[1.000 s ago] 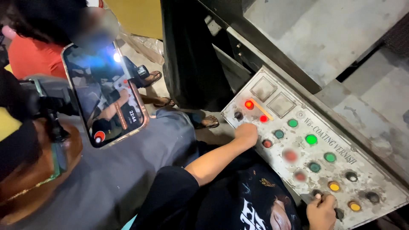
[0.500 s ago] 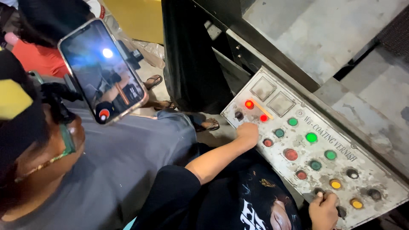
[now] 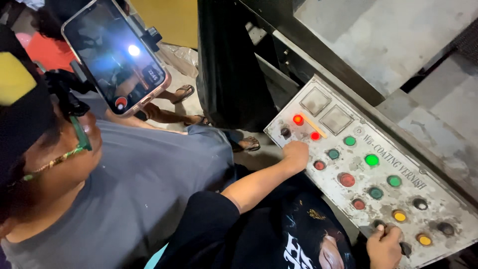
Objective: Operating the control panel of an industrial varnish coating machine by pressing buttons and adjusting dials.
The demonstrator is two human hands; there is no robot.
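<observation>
A grey, worn control panel (image 3: 378,149) slopes from upper left to lower right, set with red, green and yellow round buttons and a few dark knobs. My left hand (image 3: 296,154) rests as a loose fist on the panel's near edge, just below a lit red lamp (image 3: 314,135) and beside a red button (image 3: 319,165). My right hand (image 3: 384,245) is at the panel's lower end, its fingers closed around a small dark knob (image 3: 404,249) next to a yellow button (image 3: 399,215). My black printed shirt fills the bottom of the view.
A person in a grey shirt (image 3: 134,189) stands close on my left, with a phone (image 3: 117,55) on a mount by their head. Sandalled feet (image 3: 249,144) stand on the floor by the dark machine body (image 3: 229,65). Grey metal plates (image 3: 388,35) lie behind the panel.
The phone and the neighbour's head have drifted up and to the left in view. Both my hands stay at the same places on the panel.
</observation>
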